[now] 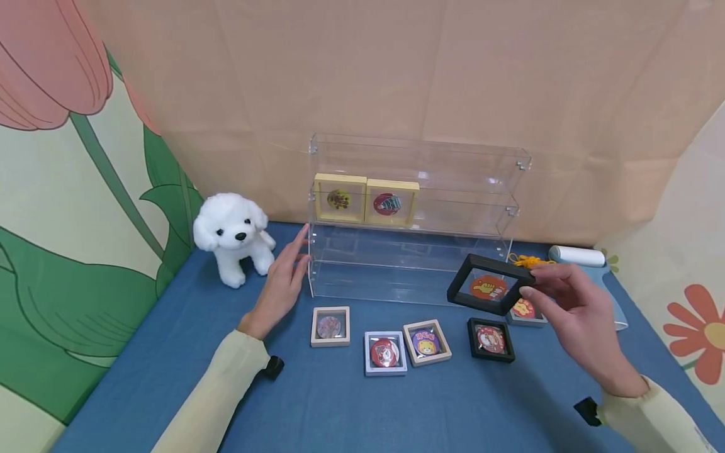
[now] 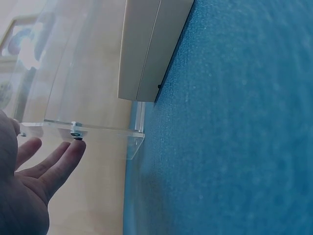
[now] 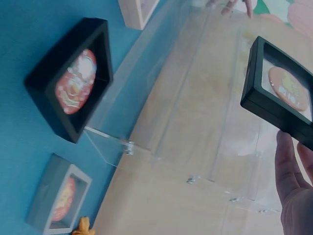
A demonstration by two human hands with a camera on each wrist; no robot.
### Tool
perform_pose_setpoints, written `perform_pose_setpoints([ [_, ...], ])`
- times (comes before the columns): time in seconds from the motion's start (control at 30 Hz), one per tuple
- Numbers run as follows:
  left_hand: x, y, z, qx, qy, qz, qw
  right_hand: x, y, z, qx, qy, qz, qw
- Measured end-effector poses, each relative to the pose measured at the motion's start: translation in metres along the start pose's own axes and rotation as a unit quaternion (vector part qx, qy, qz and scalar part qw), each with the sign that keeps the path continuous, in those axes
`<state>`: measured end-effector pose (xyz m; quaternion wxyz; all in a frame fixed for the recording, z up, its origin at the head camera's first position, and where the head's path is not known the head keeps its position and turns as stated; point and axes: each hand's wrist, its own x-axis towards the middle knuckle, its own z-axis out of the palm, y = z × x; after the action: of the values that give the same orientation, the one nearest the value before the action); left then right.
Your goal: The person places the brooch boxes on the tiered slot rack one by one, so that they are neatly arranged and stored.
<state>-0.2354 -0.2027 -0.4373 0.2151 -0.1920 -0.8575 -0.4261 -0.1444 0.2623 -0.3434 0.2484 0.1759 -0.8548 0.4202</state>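
My right hand [image 1: 580,321] pinches a black display frame [image 1: 460,296] by its right end, holding it tilted above the table before the rack's lower right part. Inside the frame is a round red badge [image 1: 488,287] with a yellow thumbs-up picture. My left hand [image 1: 283,286] has its fingers extended against the left side of a clear acrylic tiered rack [image 1: 362,277]; in the left wrist view, the fingertips [image 2: 73,149] are right at a metal fastener on the rack's edge. Two cream frames [image 1: 340,217] [image 1: 392,221] with round badges stand side by side on a rack tier, at its left.
On the blue cloth before the rack lie a beige frame [image 1: 330,342], a white frame [image 1: 386,371], another beige frame [image 1: 432,358], a black frame [image 1: 491,355] and a grey frame [image 1: 527,321]. A white plush dog [image 1: 229,220] stands left. A white roll [image 1: 578,255] and yellow cord [image 1: 527,260] lie right.
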Motion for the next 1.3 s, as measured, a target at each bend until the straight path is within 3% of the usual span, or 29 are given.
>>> perform_pose_setpoints([
  [0.37,0.000,0.000,0.001,-0.004,-0.001,-0.001,1.0000,0.025,-0.003,0.010,0.040,0.011,-0.026,0.9988],
  [0.67,0.001,0.002,0.000,-0.001,0.004,0.000,1.0000,0.047,-0.006,0.016,0.035,0.019,-0.026,0.9989],
  [0.87,0.000,0.001,0.000,-0.001,0.002,-0.004,1.0000,0.065,-0.008,0.015,0.039,0.034,-0.052,0.9973],
  [1.3,0.000,0.000,0.000,-0.002,0.001,-0.010,0.9999,0.095,-0.016,0.017,0.023,0.043,-0.047,0.9977],
])
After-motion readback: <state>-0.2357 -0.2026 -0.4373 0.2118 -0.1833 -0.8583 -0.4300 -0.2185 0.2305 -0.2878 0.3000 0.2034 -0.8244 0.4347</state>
